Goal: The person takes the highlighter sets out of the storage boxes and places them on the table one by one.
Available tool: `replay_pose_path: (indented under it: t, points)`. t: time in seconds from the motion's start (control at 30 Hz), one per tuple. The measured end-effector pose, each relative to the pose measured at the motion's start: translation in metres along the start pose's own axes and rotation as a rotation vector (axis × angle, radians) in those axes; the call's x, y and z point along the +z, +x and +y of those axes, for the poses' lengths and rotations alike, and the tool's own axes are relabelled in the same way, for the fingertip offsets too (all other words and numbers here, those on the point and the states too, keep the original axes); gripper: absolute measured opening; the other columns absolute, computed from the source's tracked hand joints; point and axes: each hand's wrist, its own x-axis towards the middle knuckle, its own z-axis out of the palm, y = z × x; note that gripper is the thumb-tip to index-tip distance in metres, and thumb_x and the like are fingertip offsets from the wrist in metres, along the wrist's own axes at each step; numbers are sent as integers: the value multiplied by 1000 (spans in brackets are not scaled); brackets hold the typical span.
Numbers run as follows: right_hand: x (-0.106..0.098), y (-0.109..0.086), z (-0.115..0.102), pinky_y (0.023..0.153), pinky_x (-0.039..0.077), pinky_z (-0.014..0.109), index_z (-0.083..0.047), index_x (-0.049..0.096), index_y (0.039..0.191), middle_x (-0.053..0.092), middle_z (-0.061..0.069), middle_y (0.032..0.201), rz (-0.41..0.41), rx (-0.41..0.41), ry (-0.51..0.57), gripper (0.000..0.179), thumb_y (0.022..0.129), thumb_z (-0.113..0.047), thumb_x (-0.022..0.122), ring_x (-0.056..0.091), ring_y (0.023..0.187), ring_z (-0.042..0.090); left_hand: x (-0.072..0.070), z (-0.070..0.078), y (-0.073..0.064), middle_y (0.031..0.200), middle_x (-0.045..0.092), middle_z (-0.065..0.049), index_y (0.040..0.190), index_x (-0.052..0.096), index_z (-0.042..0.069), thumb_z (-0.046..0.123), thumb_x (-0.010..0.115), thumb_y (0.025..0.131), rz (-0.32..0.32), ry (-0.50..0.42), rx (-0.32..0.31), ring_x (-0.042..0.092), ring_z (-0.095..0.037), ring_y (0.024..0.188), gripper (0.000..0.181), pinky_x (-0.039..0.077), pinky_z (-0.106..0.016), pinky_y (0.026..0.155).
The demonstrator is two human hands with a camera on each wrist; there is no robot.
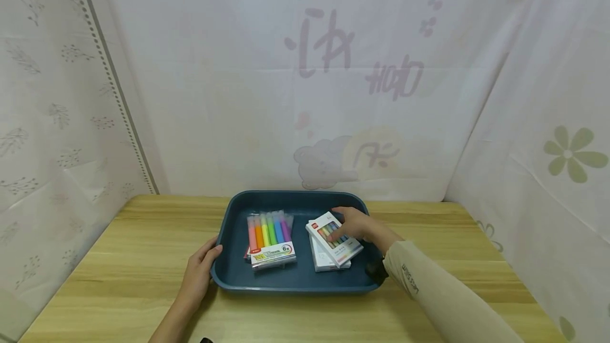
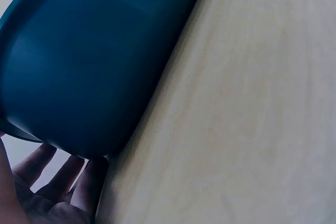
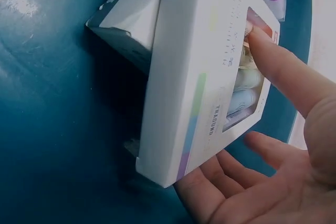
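A dark blue tray (image 1: 314, 287) stands on the wooden table. My left hand (image 1: 197, 271) holds its left end, thumb at the rim and fingers against the outer wall in the left wrist view. Inside the tray's right side, my right hand (image 1: 357, 225) grips a white windowed box of coloured markers (image 1: 350, 250). Its thumb presses on the window while the other fingers reach round the box's edge and back. This box lies tilted over another white box (image 1: 321, 263), partly covering it. Clear packs of coloured markers (image 1: 271, 237) lie stacked in the tray's left half.
The wooden table (image 1: 119, 279) extends around the tray on both sides and in front. A printed white curtain (image 1: 238, 94) hangs behind the table, close to the tray's back rim, and more patterned cloth hangs at both sides.
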Motion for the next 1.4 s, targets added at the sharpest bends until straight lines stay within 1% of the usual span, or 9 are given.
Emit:
replay_pose_path:
  t: [0.2,0.33,0.43,0.67,0.83,0.93,1.03,1.13,1.4]
  points:
    - [0,0,0,111,41,56,-8,38,156,35,24,161,-21,21,-19,94,78,-27,87,51,123,33,1,0,0,152,50,-22,150,46,2,31,46,106,6,1,-2,59,-27,126,53,51,-14,84]
    - [-1,-1,-1,112,40,55,-8,37,157,34,23,161,-23,23,-18,96,78,-28,87,50,125,33,1,0,0,151,50,-23,150,47,2,30,47,106,6,-7,-1,62,-18,118,53,51,-13,82]
    - [-2,-2,-3,109,43,51,-6,34,157,36,23,160,-27,22,-8,98,78,-28,87,53,119,30,1,0,0,152,50,-22,150,47,2,30,47,106,6,-9,-1,62,-16,117,52,51,-13,82]
    - [-4,-4,-3,87,52,37,-4,33,157,57,17,137,-28,9,62,97,78,-25,87,62,93,21,1,-1,0,152,50,-23,150,46,3,32,46,106,8,-1,-6,58,-30,126,53,52,-16,84]
    - [-3,-2,0,80,53,33,-4,37,155,60,15,132,-20,-23,82,94,78,-24,86,63,89,20,-1,-1,1,152,50,-22,150,46,3,32,46,106,11,2,-10,60,-25,123,53,52,-15,83]
    - [-4,-1,2,74,54,31,-6,33,158,64,14,122,-31,-40,117,94,81,-23,84,65,81,19,-1,-1,0,151,51,-23,150,47,3,31,47,106,26,8,-5,62,-20,119,52,51,-14,82]
    - [-5,-1,4,67,56,30,-8,27,160,68,12,110,-40,-63,171,94,84,-19,80,68,72,18,-2,-1,0,150,51,-23,150,47,2,31,47,106,27,6,-6,62,-19,118,53,52,-14,81]
    - [-6,-1,6,64,57,31,-12,23,162,68,12,105,-27,-76,237,93,87,-17,78,68,68,17,-1,-1,0,151,51,-23,150,47,3,32,47,106,16,-1,-10,62,-23,120,53,52,-15,81]
    - [-13,-9,9,62,59,35,-13,24,161,68,18,103,-24,-142,378,87,89,-11,74,70,66,18,0,0,0,152,49,-23,150,47,3,31,46,106,7,-3,3,57,-34,129,53,53,-18,85]
